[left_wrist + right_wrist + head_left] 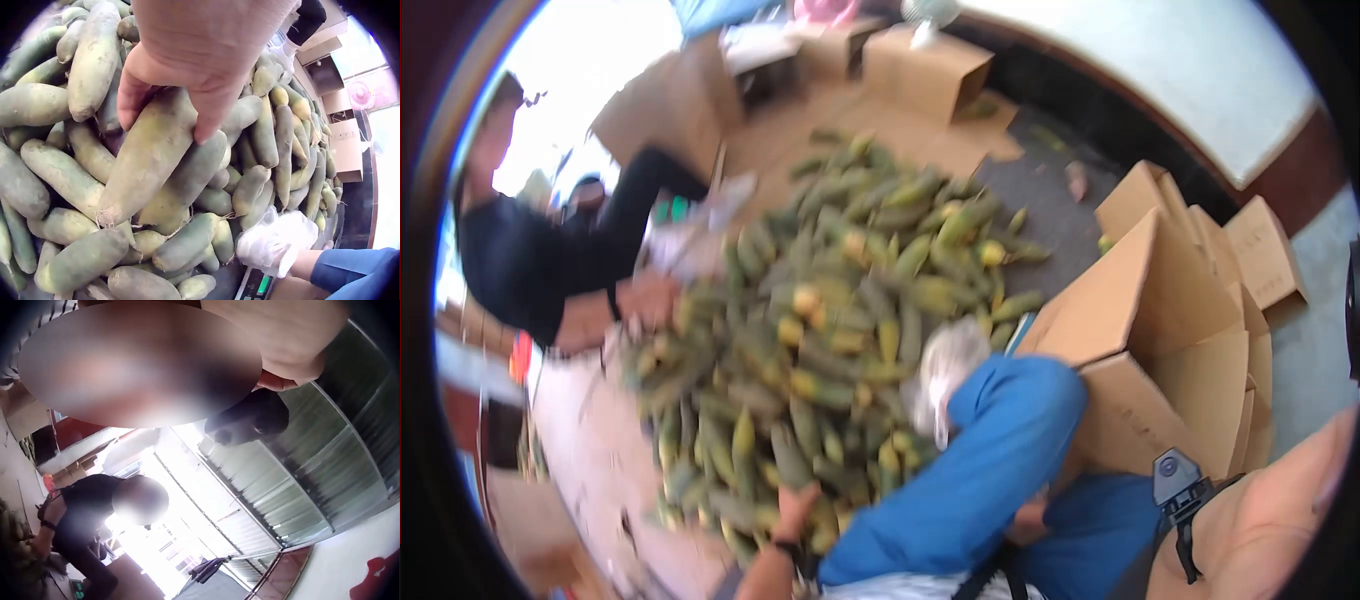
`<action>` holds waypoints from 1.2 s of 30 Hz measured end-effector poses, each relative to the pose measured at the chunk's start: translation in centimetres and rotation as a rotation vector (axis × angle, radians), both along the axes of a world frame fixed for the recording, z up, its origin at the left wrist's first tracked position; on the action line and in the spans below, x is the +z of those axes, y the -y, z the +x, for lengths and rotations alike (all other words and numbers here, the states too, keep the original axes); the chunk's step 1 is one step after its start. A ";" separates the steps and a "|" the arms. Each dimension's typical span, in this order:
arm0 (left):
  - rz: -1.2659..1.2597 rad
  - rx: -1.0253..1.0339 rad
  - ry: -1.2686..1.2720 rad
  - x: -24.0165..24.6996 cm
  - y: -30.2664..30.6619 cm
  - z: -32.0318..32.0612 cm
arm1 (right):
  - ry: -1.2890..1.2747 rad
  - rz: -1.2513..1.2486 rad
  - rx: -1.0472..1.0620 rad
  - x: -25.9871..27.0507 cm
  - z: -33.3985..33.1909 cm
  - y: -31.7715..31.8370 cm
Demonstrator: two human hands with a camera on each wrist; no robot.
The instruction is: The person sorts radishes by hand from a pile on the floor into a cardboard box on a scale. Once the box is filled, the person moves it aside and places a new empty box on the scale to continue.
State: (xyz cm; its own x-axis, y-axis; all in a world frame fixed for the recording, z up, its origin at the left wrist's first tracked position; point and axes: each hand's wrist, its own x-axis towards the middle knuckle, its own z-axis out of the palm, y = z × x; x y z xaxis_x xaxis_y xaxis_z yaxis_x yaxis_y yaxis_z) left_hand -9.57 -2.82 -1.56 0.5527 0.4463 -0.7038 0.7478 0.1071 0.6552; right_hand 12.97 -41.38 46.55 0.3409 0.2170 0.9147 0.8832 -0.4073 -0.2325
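My left hand [797, 512] reaches down to the near edge of a big heap of green radishes [800, 385]. In the left wrist view, the thumb and fingers of this hand [194, 56] grip the top end of a thick pale-green radish [147, 153], whose rooted tip points down over other radishes. My right arm is raised at the right of the head view, its hand outside that frame. The right wrist view shows part of the right hand [300, 344] up close, fingers beside a dark rounded device [256, 419]; I cannot tell whether it is held.
Across the heap, a person in black [550, 255] bends with a hand on the radishes. My blue-trousered leg [990, 430] lies beside the heap, its foot in a plastic cover [275, 240] near a scale display [263, 285]. Open cardboard boxes [1100, 290] stand at right and behind.
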 end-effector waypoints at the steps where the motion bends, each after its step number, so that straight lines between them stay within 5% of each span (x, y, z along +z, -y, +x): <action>1: 0.000 0.058 0.092 -1.3 0.0 -0.6 | -0.080 -0.023 0.067 -0.1 -0.1 -0.5; 3: 0.233 -0.012 -0.018 -4.5 -1.1 -1.7 | -0.221 -0.032 0.103 -0.5 -2.3 -1.5; 7: 0.312 -0.077 -0.101 -0.2 -0.7 0.4 | -0.284 -0.045 0.255 0.4 -1.8 -4.3; 8: 0.392 -0.153 -0.037 1.9 -0.5 1.2 | -0.263 -0.384 0.270 -1.0 0.0 -4.5; 9: 0.412 -0.172 -0.005 3.2 -0.4 2.1 | -0.520 -0.282 0.092 -3.2 -1.0 -6.7; 10: 0.420 -0.155 -0.010 4.1 -0.4 3.3 | -0.501 -0.204 0.050 -5.8 -0.7 -8.3; 14: 0.515 -0.068 0.130 3.4 -2.4 3.9 | -0.482 -0.576 0.030 -11.9 1.0 -7.9; 16: 1.037 -0.092 0.008 3.2 -4.6 2.4 | -0.594 -0.632 0.003 -14.6 0.5 -8.3; 19: 1.074 -0.035 -0.253 0.5 -7.9 -1.2 | -0.380 -0.890 -0.047 -16.1 0.3 -9.1; 21: 0.714 0.022 -0.445 -0.5 -9.3 -2.2 | -0.426 -0.778 -0.019 -16.4 0.4 -9.3; 28: 0.748 -0.086 -0.311 0.0 -7.0 0.3 | -0.414 -0.622 -0.026 -17.4 0.1 -8.5; 30: 0.493 0.122 -0.221 -2.7 -7.3 0.6 | -0.404 -0.593 -0.039 -17.3 0.0 -8.2; 31: 0.128 0.361 -0.183 0.0 -6.3 1.8 | -0.407 -0.586 -0.035 -17.5 -0.2 -7.9; 32: 0.138 0.363 -0.171 3.1 -5.4 2.9 | -0.406 -0.576 -0.030 -17.6 -0.4 -7.7; 34: -0.138 0.281 -0.037 8.3 -2.9 4.4 | -0.390 -0.535 -0.017 -17.0 -0.9 -6.9; 36: -0.125 0.091 0.285 11.0 -0.2 6.4 | -0.345 -0.525 -0.079 -15.1 -1.9 -5.4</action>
